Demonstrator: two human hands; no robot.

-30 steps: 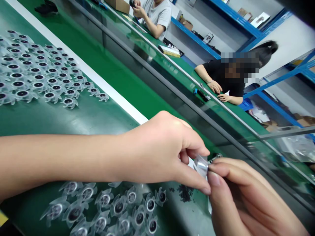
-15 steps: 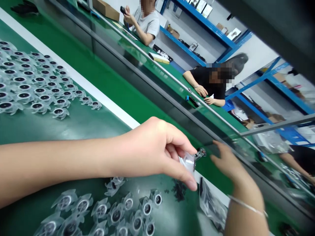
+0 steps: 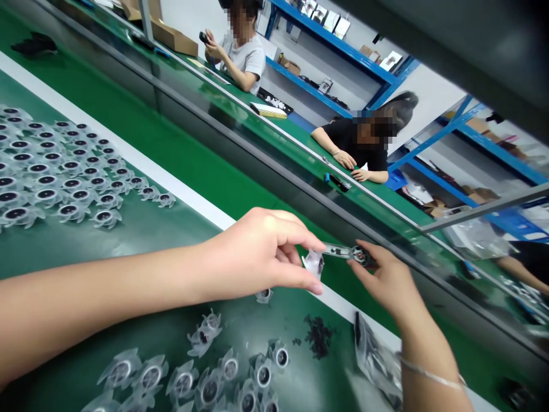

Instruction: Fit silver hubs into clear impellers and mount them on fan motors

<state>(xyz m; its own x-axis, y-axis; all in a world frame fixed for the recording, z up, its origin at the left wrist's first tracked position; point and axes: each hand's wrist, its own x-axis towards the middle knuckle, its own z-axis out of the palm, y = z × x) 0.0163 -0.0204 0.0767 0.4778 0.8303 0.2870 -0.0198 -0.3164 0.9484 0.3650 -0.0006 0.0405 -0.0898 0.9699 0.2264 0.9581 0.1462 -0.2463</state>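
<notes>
A small translucent fan wheel (image 3: 314, 263) is pinched between the thumb and fingers of my left hand (image 3: 261, 252). Beyond it, over the green belt, lies a slim clear-and-dark part (image 3: 338, 250) with a round motor-like end. My right hand (image 3: 384, 274) has thumb and index finger closed about that round end. The slim part's other end meets my left fingertips in the picture; whether they touch it I cannot tell. Below my left arm, several loose fan wheels (image 3: 210, 389) with dark round centres sit on the green table.
Many more fan wheels (image 3: 47, 180) stand in rows at left. A pile of small black pieces (image 3: 318, 336) and a clear plastic bag (image 3: 377, 360) lie near my right forearm. A black glove (image 3: 34, 44) rests on the belt (image 3: 193, 166). Co-workers sit across the line.
My right hand has closed on the round end of the slim part, where before it was apart from it. My left hand has shifted slightly left with the fan wheel. The view has turned slightly.
</notes>
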